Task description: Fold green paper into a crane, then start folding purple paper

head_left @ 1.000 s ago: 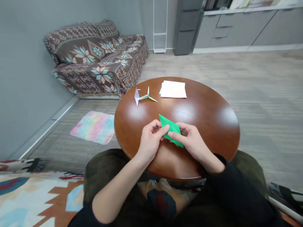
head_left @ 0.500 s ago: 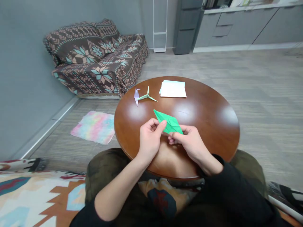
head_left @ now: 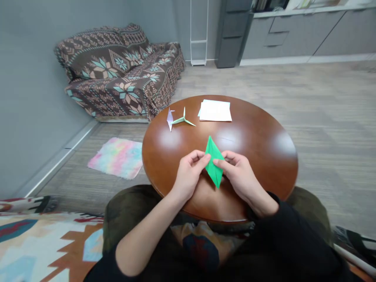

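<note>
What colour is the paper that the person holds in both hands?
Green origami paper, best seen in the head view.

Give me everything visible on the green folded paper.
The green folded paper is a bright, matte sheet folded into a narrow diamond, pointed at both ends, with faint creases. Its long axis runs roughly away from the person. The left hand and right hand pinch it at mid-length, above the round wooden table. Whether it touches the table is unclear.
</note>
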`<action>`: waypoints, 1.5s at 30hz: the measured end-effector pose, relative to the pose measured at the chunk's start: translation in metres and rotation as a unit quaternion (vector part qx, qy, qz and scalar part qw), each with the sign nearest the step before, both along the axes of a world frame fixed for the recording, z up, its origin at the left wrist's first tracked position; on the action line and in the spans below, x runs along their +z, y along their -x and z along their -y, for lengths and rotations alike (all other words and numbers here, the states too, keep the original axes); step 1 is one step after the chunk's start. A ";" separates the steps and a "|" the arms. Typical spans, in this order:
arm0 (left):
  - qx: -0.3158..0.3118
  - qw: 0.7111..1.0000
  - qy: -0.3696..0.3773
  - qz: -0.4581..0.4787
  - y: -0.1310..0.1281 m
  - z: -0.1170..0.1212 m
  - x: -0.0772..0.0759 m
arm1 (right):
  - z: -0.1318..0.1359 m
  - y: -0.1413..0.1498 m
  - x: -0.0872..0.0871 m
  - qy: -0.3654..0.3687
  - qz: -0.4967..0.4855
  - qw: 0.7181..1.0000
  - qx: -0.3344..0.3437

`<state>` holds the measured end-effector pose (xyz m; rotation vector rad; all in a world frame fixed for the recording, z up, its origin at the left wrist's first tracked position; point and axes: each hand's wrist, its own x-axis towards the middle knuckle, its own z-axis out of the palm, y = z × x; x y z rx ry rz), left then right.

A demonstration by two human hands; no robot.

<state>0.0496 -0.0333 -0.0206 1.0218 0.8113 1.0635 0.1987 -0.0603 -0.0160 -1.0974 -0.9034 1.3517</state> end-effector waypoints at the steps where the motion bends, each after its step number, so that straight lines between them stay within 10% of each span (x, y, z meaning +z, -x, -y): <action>1: -0.002 1.000 -0.002 0.003 -0.002 0.001 0.000 | 0.000 0.000 -0.001 -0.006 -0.012 1.000 -0.010; 10: -0.097 0.988 0.002 -0.124 0.030 -0.013 0.019 | -0.008 -0.019 0.001 -0.113 0.033 0.990 -0.073; 14: -0.161 0.970 0.009 -0.184 0.040 -0.018 0.024 | -0.009 -0.028 0.003 -0.131 0.172 0.975 0.053; 21: -0.069 0.966 -0.088 -0.231 0.034 -0.020 0.027 | -0.008 -0.024 0.007 -0.115 0.262 0.941 0.182; 45: -0.036 0.982 -0.050 -0.176 0.027 -0.020 0.025 | -0.006 -0.015 0.005 -0.065 0.154 0.978 0.128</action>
